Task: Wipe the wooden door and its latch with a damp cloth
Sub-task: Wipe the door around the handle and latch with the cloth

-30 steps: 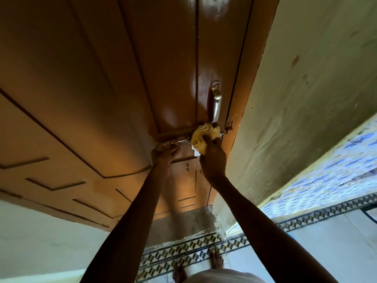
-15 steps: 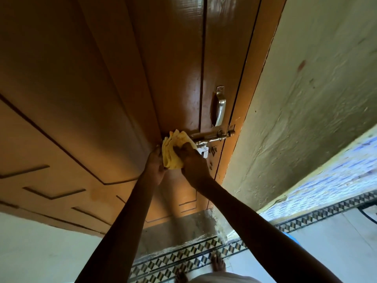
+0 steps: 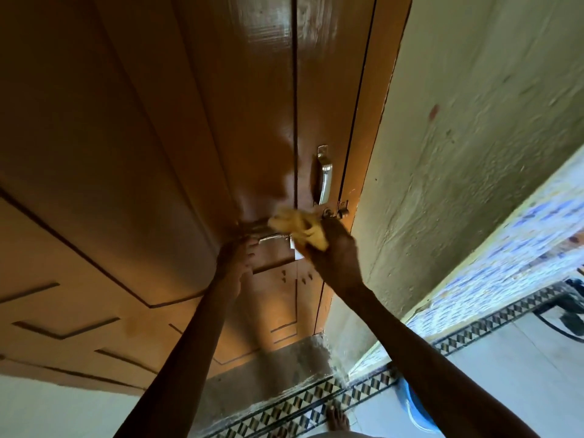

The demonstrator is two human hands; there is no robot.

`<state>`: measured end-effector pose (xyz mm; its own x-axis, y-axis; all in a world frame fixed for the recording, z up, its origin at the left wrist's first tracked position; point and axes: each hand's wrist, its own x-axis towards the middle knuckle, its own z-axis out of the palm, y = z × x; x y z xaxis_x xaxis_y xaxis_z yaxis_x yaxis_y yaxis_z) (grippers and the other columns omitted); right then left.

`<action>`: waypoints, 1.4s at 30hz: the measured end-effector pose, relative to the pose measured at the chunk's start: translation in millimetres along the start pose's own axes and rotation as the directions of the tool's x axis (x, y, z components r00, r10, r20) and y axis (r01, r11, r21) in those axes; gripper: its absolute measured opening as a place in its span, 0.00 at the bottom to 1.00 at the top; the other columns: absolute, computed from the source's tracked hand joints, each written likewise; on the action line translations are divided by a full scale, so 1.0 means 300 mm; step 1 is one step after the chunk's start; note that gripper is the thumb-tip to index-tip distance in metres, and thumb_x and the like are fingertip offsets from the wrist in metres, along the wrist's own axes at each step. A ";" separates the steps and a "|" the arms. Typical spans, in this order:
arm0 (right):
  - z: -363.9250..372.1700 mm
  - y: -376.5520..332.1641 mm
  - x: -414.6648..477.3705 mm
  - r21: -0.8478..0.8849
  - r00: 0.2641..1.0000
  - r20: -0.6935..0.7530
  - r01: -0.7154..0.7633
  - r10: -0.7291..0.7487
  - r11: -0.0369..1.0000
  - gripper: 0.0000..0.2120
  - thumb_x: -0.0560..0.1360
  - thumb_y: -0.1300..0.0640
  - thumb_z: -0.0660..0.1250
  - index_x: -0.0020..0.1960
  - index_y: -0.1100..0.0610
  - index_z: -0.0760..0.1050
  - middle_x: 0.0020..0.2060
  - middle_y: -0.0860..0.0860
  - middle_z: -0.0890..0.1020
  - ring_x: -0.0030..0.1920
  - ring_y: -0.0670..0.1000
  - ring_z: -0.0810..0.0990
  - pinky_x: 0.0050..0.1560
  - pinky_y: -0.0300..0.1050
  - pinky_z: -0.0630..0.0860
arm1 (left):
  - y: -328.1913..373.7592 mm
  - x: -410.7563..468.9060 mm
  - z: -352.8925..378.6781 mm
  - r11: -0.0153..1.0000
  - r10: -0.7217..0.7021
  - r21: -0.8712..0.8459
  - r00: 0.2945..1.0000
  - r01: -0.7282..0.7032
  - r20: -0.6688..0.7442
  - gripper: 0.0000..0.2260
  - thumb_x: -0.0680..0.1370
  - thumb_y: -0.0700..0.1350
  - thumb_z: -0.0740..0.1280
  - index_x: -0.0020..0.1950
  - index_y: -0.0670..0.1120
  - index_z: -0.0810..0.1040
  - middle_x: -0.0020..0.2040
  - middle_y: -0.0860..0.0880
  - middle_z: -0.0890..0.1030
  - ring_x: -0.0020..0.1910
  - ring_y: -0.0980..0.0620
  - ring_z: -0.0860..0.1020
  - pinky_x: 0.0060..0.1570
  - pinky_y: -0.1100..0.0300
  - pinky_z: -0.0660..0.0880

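Observation:
A glossy brown wooden door [image 3: 164,153] fills the view in front of me. Its metal sliding latch [image 3: 335,213] runs across the door just below a steel pull handle [image 3: 325,175]. My right hand [image 3: 338,254] grips a crumpled yellow cloth [image 3: 297,227] and presses it on the middle of the latch bolt, with the bolt's right end showing beyond the cloth. My left hand [image 3: 235,257] rests on the latch's hanging hasp [image 3: 273,238] at the bolt's left end, fingers closed around it.
A rough pale wall [image 3: 458,153] stands to the right of the door frame. Patterned floor tiles [image 3: 316,403] and my bare foot [image 3: 338,417] lie below. A blue round object [image 3: 414,406] sits on the floor at the lower right.
My right hand has slid the cloth to the right along the latch bolt, from its left end toward the frame. The left hand has stayed at the hasp.

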<state>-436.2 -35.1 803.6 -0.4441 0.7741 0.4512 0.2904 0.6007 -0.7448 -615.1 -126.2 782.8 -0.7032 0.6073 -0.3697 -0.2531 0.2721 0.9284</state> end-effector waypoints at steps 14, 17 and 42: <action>0.049 0.011 0.196 -0.262 0.976 -0.209 -0.003 -0.053 0.965 0.24 0.72 0.49 0.71 0.66 0.53 0.70 0.65 0.57 0.70 0.57 0.57 0.78 0.46 0.52 0.83 | 0.338 0.025 0.046 -0.428 0.782 0.861 0.365 -0.274 0.504 0.48 0.72 0.56 0.74 0.82 0.51 0.47 0.81 0.43 0.47 0.79 0.38 0.47 0.75 0.39 0.43; 0.078 0.063 0.173 -0.276 0.987 -0.158 -0.003 -0.043 0.961 0.23 0.74 0.46 0.69 0.65 0.52 0.70 0.66 0.56 0.70 0.58 0.56 0.77 0.50 0.49 0.82 | 0.334 0.027 0.052 -0.418 0.784 0.866 0.372 -0.275 0.497 0.49 0.72 0.55 0.74 0.82 0.51 0.45 0.81 0.44 0.45 0.79 0.39 0.46 0.75 0.39 0.43; -0.859 0.323 -0.383 0.518 0.663 0.723 -0.706 0.194 0.483 0.20 0.76 0.43 0.65 0.63 0.51 0.78 0.61 0.59 0.81 0.55 0.54 0.82 0.50 0.47 0.82 | -0.172 -0.794 0.629 0.996 0.080 -0.057 0.967 -0.068 0.242 0.18 0.76 0.36 0.72 0.64 0.44 0.75 0.54 0.42 0.82 0.47 0.49 0.82 0.39 0.60 0.81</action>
<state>-138.6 -14.2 806.4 -0.8511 0.4850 -0.2010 0.0149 -0.3604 -0.9327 -309.2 -144.0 815.9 -0.5393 0.7896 -0.2927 -0.2424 0.1873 0.9519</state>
